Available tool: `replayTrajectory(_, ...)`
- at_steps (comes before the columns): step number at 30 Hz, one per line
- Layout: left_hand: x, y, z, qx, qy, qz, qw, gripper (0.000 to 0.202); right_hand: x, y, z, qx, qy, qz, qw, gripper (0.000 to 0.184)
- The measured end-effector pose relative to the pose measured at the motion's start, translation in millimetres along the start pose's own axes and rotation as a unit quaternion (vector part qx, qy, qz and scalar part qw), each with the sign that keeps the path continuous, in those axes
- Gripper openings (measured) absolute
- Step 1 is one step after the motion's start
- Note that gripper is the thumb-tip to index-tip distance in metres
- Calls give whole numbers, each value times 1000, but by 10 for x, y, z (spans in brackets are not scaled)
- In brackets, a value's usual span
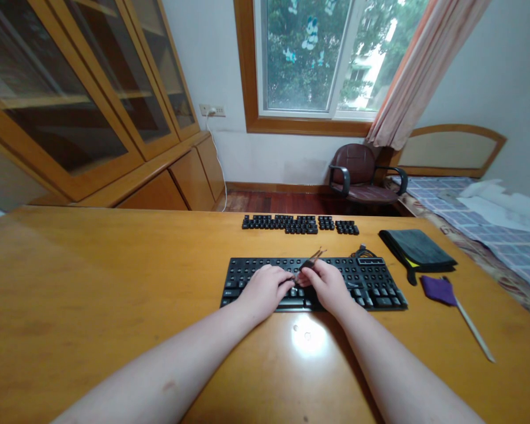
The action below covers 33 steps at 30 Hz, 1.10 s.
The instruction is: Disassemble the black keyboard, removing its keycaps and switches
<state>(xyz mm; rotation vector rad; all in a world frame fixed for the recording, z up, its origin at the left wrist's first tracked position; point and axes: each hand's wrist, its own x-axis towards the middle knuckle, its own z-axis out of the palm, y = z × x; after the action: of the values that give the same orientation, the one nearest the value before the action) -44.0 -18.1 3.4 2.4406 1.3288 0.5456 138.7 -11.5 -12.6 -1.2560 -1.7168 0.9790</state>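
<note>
Head view: the desk [115, 265] carries the keyboard [308, 304]; over it, the left hand [267, 288] is half-curled, its hold unclear, and the right hand [327, 284] pinches a pronged tool [310, 262], which may scratch keys [383, 301] if this grip slips.

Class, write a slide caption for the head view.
Left hand over a black keyboard, right hand gripping a small tool above it, loose keys lined up beyond on the wooden desk.
</note>
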Motion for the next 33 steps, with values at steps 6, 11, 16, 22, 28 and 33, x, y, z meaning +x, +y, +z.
replayTrajectory(6,-31,13,-11,-24,20,-13,999,21,-5,17,3,66,16,21,997,23)
replayTrajectory(11,-64,-2,-12,-56,33,-16,998,22,-14,-11,10,129,9,31,991,24)
replayTrajectory(16,-64,-17,-2,-83,37,-21,996,22,-5,-5,16,165,-12,31,986,24)
replayTrajectory(22,-66,4,-2,-95,46,-52,993,21,1,30,4,127,-28,21,991,26)
replayTrajectory(28,-71,-19,8,-146,53,-74,985,37,-7,19,-5,92,-47,7,995,23)
replayTrajectory(33,-84,-26,-11,-175,29,-49,983,49,-7,-1,5,103,-38,11,994,17)
